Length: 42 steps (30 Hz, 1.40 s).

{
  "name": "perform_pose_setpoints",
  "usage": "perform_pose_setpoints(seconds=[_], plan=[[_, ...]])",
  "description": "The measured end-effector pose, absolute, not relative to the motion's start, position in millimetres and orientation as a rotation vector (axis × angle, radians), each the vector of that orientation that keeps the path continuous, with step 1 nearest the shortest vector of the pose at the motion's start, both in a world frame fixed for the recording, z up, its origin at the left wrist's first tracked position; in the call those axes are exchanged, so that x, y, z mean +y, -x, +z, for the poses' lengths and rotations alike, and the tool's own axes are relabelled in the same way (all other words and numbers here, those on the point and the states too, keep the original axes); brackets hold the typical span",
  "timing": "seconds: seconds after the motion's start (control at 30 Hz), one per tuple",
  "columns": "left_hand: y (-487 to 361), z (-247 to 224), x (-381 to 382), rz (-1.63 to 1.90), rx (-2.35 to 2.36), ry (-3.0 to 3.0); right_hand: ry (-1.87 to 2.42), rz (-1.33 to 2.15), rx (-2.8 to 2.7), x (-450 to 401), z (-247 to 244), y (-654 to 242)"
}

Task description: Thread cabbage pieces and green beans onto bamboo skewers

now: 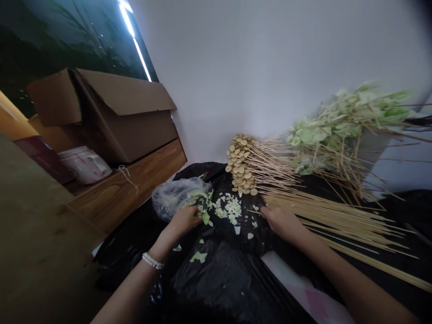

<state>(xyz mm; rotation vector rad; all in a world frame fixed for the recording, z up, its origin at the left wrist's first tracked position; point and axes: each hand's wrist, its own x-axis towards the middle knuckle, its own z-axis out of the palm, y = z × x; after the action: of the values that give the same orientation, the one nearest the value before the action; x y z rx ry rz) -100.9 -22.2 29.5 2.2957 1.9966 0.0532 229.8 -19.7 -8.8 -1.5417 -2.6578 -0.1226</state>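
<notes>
My left hand (185, 219), with a beaded bracelet on its wrist, has its fingers closed on green cabbage leaf pieces (205, 215) beside a clear plastic bag (175, 193). My right hand (277, 219) pinches a thin wooden skewer (253, 212) whose tip points left. Small pale cabbage scraps (231, 207) lie on black plastic (219, 265) between my hands. Behind them is a pile of skewers with round tan slices (241, 164) on their ends. Bare skewers (337, 218) lie in a bundle by my right forearm.
Skewers loaded with cabbage leaves (337, 117) stand piled at the right, against the white wall (229, 67). An open cardboard box (124, 126) and a white tub (84, 165) sit on a wooden surface (135, 184) at the left.
</notes>
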Motion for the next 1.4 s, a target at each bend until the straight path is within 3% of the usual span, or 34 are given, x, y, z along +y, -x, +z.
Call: perform_pose_setpoints(seconds=[0.27, 0.4, 0.53, 0.7, 0.8, 1.0, 1.13, 1.4], plan=[[88, 37, -37, 0.128, 2.219, -2.436, 1.561, -0.088, -2.657, -19, -8, -229], [86, 40, -36, 0.572, 2.31, -2.41, 1.568, -0.086, -2.657, -20, -7, -228], [83, 36, -23, 1.062, 1.891, -2.405, 1.551, -0.13, -2.658, -21, -6, -227], [83, 27, 0, 0.775, 1.569, -2.483, 1.563, -0.138, -2.654, -22, -5, -227], [94, 24, 18, 0.735, 1.925, -2.445, 1.551, -0.14, -2.652, -21, -7, -227], [107, 24, 43, 0.294, 2.323, -2.397, 1.524, -0.113, -2.629, -16, -15, -228], [105, 25, 40, 0.32, 2.34, -2.378, 1.535, -0.105, -2.629, -17, -15, -228], [98, 29, 16, 0.7, 2.347, -2.575, 1.526, -0.081, -2.641, -19, -12, -228]])
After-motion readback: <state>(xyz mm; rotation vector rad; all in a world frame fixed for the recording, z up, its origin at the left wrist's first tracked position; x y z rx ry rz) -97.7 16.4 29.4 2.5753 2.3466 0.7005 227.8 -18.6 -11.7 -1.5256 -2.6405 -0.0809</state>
